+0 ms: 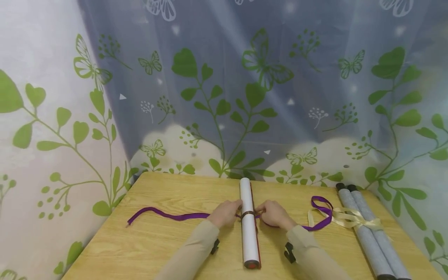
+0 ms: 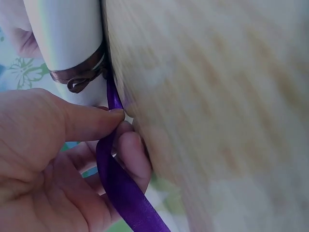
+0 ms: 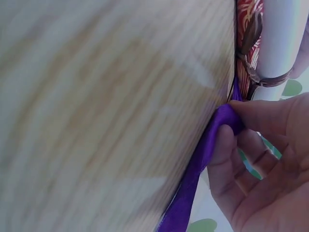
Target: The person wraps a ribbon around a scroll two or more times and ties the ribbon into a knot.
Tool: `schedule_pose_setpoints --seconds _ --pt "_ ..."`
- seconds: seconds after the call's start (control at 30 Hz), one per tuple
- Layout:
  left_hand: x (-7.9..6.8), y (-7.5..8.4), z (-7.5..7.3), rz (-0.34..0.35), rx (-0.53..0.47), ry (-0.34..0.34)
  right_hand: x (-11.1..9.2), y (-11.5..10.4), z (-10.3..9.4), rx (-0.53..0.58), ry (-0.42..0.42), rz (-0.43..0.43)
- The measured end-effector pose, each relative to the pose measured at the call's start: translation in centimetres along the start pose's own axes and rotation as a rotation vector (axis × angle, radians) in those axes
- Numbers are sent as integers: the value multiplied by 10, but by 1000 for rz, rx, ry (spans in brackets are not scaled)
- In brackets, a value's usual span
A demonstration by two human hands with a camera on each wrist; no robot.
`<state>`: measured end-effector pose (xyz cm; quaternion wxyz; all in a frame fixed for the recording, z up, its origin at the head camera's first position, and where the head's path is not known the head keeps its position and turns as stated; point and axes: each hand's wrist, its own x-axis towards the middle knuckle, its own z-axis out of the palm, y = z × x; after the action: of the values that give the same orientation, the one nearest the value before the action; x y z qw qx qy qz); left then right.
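Observation:
A white paper roll (image 1: 248, 237) with a red patterned edge lies lengthwise on the table, bound around its middle by a thin brown ribbon (image 2: 82, 70). Under the roll passes a purple ribbon (image 1: 175, 216), coming out on both sides. My left hand (image 1: 225, 213) pinches it between thumb and fingertips close to the roll's left side. On the other side my right hand (image 1: 274, 214) pinches the same purple ribbon (image 3: 212, 135) right by the red edge (image 3: 251, 43). The ribbon's left tail runs out across the wood, while the right tail loops beyond my right wrist.
Two grey rolls (image 1: 374, 237) with black ends lie side by side at the right, tied together with a cream ribbon (image 1: 357, 219). The purple loop (image 1: 330, 212) lies next to that bow. Behind the wooden table (image 1: 175, 186) hangs a leaf-and-butterfly curtain (image 1: 224, 97).

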<state>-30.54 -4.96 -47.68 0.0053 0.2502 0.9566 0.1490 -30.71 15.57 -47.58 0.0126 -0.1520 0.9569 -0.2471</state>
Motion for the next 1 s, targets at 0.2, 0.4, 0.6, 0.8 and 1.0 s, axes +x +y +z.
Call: schedule_pose_setpoints --seconds 0.2,0.4,0.6,0.8,1.0 --pt "5 3 -4 -5 -23 -16 1 3 -3 -17 39 34" --pt "9 2 -4 -4 33 -21 3 4 -3 -39 39 35" --pt "11 -1 -2 33 74 -21 1 6 -3 -43 40 0" --pt "3 -12 -3 74 29 -27 -6 11 -6 -75 9 -90" --pt "1 -16 -2 78 5 -42 -15 13 -7 -95 -34 -172"
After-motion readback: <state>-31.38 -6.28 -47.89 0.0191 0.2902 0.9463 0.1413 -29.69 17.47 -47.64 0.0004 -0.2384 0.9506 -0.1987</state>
